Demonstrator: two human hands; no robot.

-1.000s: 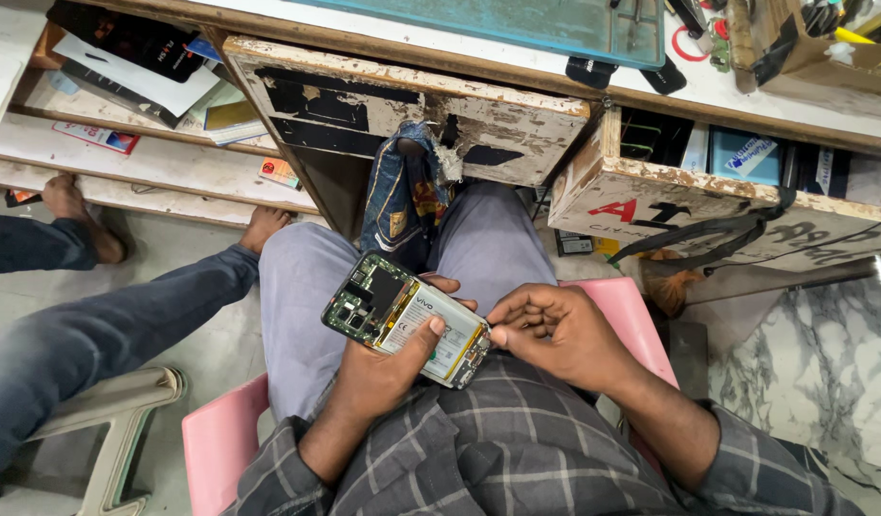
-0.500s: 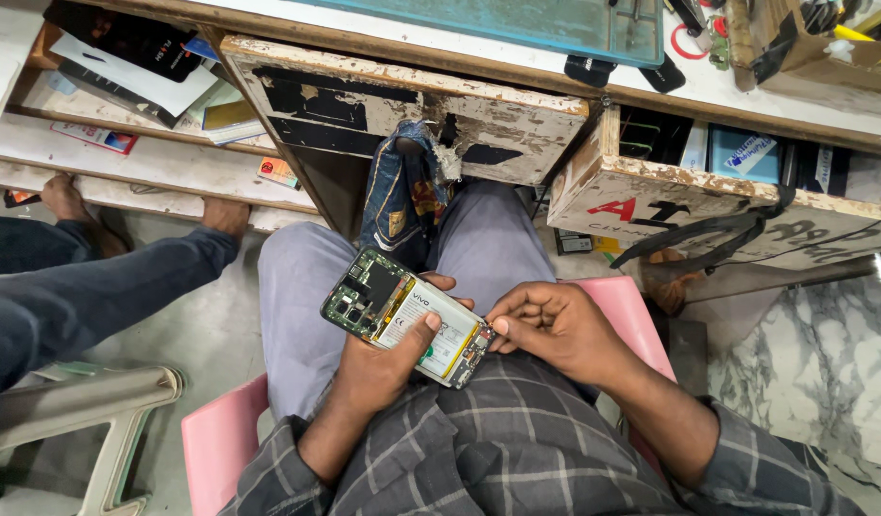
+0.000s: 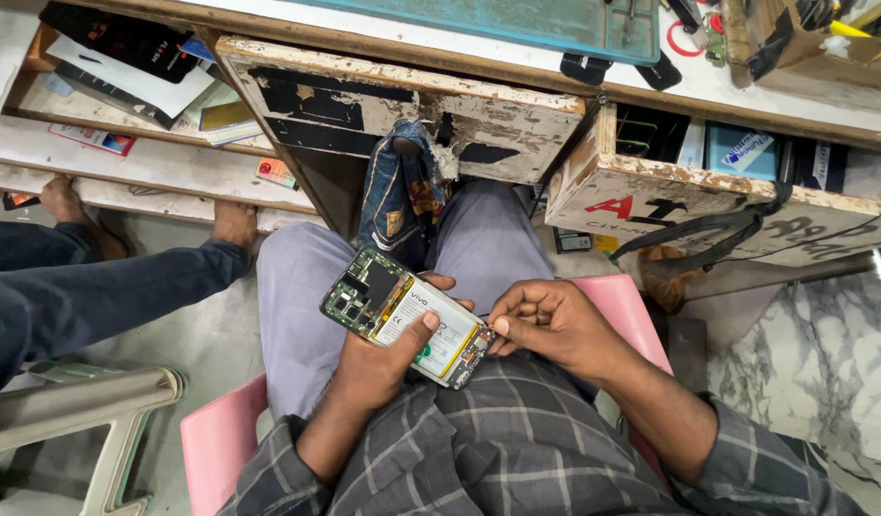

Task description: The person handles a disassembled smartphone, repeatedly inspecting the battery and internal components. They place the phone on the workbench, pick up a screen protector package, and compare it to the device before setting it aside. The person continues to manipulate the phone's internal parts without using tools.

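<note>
legs (image 3: 96, 287) of another person in dark trousers cross in from the left, near my knee. my left hand (image 3: 383, 358) grips the opened phone (image 3: 407, 315) over my lap, thumb on its battery. my right hand (image 3: 555, 325) pinches at the phone's lower-right corner; drawers (image 3: 412, 105) crowd above.

left hand (image 3: 378, 358) gripping (thumb on top), right hand (image 3: 545, 325) pinching

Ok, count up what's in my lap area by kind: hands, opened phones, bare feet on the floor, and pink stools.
Hands: 2, left hand and right hand
Opened phone: 1
Bare feet: 2, one and another
Pink stool: 1
Total: 6
</note>
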